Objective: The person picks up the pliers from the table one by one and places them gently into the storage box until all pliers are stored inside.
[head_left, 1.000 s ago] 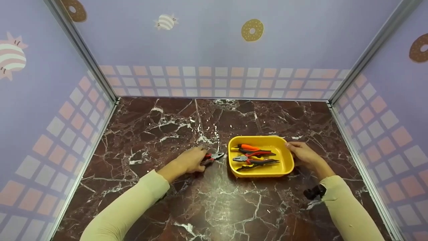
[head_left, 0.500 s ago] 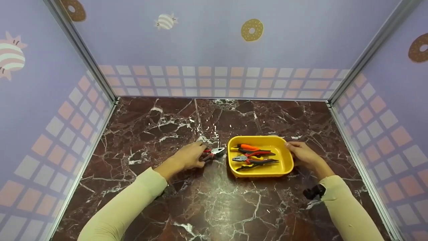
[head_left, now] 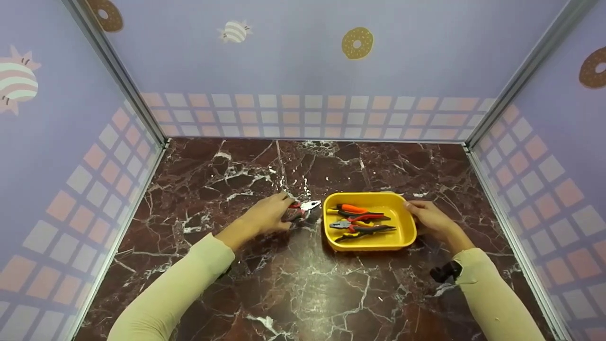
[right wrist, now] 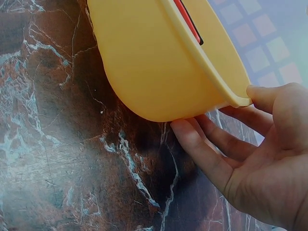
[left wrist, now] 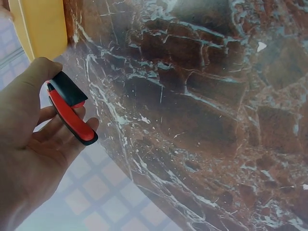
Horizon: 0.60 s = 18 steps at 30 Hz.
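Pliers (head_left: 303, 210): red-black handles, metal nose at 3 o'clock, just left of tray.
Tray (head_left: 402, 237): yellow, holds three pliers.

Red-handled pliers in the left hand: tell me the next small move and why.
Probably carry the pliers right, over the yellow tray's near wall. The left hand grips them just beside it, other pliers already lie inside, and the right hand steadies the rim.

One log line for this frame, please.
left hand: grips red-handled pliers | right hand: holds yellow tray rim | tray: three pliers
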### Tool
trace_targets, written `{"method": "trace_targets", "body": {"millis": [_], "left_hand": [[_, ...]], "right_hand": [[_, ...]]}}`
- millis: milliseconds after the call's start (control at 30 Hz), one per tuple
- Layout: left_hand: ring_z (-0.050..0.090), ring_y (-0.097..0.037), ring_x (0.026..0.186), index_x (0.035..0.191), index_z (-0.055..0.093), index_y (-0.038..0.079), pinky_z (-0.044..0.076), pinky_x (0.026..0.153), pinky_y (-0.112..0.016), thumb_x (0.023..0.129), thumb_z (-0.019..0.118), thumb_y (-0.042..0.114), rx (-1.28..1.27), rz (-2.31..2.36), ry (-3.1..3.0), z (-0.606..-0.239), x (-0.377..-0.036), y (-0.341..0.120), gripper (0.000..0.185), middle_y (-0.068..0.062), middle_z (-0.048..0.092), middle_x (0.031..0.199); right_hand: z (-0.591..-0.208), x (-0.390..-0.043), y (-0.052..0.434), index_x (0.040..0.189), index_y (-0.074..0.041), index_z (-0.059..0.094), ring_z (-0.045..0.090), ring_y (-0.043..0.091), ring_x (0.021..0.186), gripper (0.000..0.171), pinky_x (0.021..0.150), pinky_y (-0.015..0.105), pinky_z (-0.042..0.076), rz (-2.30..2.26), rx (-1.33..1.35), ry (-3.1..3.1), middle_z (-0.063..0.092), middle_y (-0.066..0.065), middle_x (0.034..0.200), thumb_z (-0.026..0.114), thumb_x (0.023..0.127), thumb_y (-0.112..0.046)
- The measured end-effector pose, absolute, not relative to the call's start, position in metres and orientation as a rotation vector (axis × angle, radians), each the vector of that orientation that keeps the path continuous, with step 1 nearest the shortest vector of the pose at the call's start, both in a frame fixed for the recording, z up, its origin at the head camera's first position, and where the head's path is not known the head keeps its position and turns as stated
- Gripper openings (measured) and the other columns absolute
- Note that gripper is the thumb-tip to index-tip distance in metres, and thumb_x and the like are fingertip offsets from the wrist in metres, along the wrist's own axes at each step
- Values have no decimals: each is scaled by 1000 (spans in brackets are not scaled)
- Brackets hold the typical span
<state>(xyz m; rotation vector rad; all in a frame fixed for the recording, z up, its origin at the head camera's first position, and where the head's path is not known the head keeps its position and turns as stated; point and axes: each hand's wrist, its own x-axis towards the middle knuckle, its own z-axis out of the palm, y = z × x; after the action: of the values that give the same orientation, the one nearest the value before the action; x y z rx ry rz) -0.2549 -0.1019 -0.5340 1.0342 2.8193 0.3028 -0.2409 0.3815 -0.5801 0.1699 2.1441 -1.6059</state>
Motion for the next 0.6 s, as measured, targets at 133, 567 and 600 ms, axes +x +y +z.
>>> {"method": "trace_targets", "body": {"millis": [133, 567, 600], "left_hand": [[65, -33, 108, 137, 62, 0, 57, 97, -48, 88, 86, 28, 1051, 319, 2814, -531, -258, -101, 62, -16, 61, 124], [64, -31, 113, 142, 59, 2, 55, 103, -45, 88, 84, 28, 1201, 315, 2823, -521, -262, -88, 65, -14, 60, 128], [64, -31, 114, 143, 58, 2, 55, 104, -45, 88, 84, 29, 1212, 317, 2821, -520, -262, -87, 66, -15, 60, 130]], "right_hand": [[-580, -241, 381, 157, 5, 42, 69, 28, 111, 60, 87, 52, 63, -1622, 171, 2128, 59, 30, 141, 48, 114, -37], [-580, -241, 382, 157, 5, 43, 69, 28, 110, 59, 88, 51, 63, -1629, 176, 2119, 60, 28, 139, 48, 114, -36], [-580, -241, 382, 157, 5, 44, 69, 28, 110, 59, 88, 51, 63, -1625, 172, 2120, 60, 28, 138, 48, 114, -36]]}}
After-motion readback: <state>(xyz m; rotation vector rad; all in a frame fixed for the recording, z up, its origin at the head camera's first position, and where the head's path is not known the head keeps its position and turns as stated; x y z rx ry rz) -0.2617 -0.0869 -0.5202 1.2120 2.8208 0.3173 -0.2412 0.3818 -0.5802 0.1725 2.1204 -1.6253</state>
